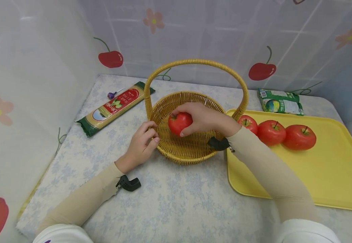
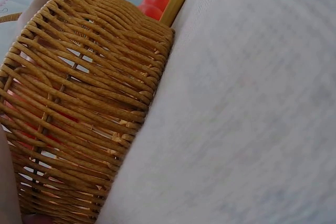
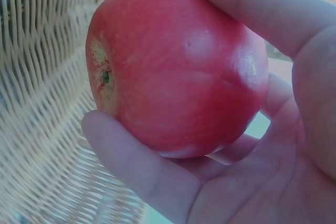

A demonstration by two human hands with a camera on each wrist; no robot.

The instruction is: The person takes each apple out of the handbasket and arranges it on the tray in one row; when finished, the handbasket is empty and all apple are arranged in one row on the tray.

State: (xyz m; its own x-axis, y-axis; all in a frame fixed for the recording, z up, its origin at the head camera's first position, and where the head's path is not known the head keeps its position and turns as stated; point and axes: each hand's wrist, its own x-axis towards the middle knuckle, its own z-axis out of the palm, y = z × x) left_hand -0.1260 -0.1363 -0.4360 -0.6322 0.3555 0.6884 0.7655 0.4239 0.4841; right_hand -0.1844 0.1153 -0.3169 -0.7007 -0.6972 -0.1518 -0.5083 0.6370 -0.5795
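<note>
My right hand (image 1: 202,118) holds a red apple (image 1: 179,124) over the inside of a wicker basket (image 1: 188,158) with a tall arched handle. In the right wrist view, thumb and fingers wrap round the apple (image 3: 173,72), its dimpled end facing the woven wall. At the basket's left rim, my left hand (image 1: 142,143) grips the edge with curled fingers. The left wrist view is mostly filled by the basket's outer weave (image 2: 84,98), with red showing through the gaps.
To the right lies a yellow tray (image 1: 331,175) with three red apples (image 1: 271,132) along its far side. A green packet (image 1: 280,102) sits behind it. Left of the basket are a long pasta packet (image 1: 115,108) and a small purple-wrapped lollipop (image 1: 111,95).
</note>
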